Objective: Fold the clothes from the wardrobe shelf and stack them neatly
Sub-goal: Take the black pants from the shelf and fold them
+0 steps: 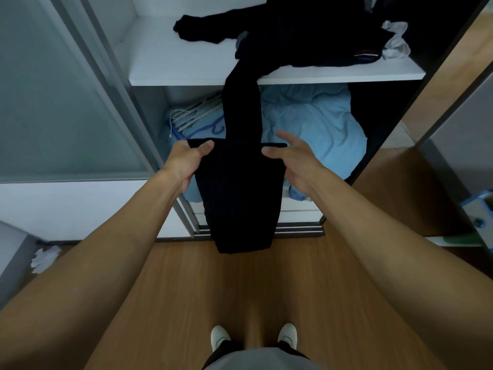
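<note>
While the left hand and right hand pinch its top corners, the dark garment hangs below each grip.

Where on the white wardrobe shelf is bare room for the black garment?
The left front of the white wardrobe shelf, between the left wall and the heap of dark clothes, is bare. The right and back are crowded: the heap plus a crumpled white-grey cloth. The black garment overhangs its front edge.
</note>
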`<state>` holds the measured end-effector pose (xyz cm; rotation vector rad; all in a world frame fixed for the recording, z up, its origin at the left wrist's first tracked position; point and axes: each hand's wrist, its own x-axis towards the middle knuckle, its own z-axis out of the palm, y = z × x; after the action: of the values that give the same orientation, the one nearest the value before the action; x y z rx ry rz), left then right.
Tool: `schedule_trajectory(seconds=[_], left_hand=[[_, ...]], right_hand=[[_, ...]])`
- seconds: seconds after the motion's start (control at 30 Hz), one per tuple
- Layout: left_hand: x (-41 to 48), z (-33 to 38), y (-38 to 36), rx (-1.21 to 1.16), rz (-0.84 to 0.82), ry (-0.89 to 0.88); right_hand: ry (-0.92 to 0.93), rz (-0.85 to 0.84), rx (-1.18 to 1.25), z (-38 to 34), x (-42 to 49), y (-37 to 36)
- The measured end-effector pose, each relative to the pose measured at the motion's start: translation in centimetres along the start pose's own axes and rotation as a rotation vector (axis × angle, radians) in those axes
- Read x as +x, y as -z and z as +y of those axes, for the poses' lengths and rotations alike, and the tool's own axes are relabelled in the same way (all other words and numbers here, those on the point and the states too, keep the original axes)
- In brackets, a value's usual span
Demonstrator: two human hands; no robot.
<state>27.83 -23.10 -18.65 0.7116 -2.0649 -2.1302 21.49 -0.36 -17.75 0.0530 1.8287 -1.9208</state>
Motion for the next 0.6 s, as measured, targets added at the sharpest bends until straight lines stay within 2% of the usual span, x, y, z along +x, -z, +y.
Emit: schedule_trajectory(seconds=[0.1, 0.23, 0.3, 0.4, 0.5, 0.6], left_hand=[[-0.1, -0.2, 0.3, 0.02, -0.006, -0.011], [-0.3, -0.2, 0.2, 0.086, -0.03, -0.045], [-0.5, -0.2, 0.0, 0.109, -0.038, -0.058], [-0.8, 0.0, 0.0, 0.095, -0.046, -0.066], [-1.1, 0.1, 1.0, -0.057, -0.089, -0.054], [-0.9, -0.6, 2.4, -0.119, -0.089, -0.086]], right_hand=[[0.118, -0.074, -0.333, 0.3, -0.2, 0.0], [0.31, 0.065, -0.825, 0.7, -0.3, -0.6], [0.36, 0.153, -0.953, 0.8, -0.2, -0.6], [0.501, 0.191, -1.006, 1.1, -0.1, -0.3], [0.626, 0.106, -0.799, 0.8, -0.3, -0.2], [0.656, 0.017, -0.632, -0.5, -0.3, -0.1]])
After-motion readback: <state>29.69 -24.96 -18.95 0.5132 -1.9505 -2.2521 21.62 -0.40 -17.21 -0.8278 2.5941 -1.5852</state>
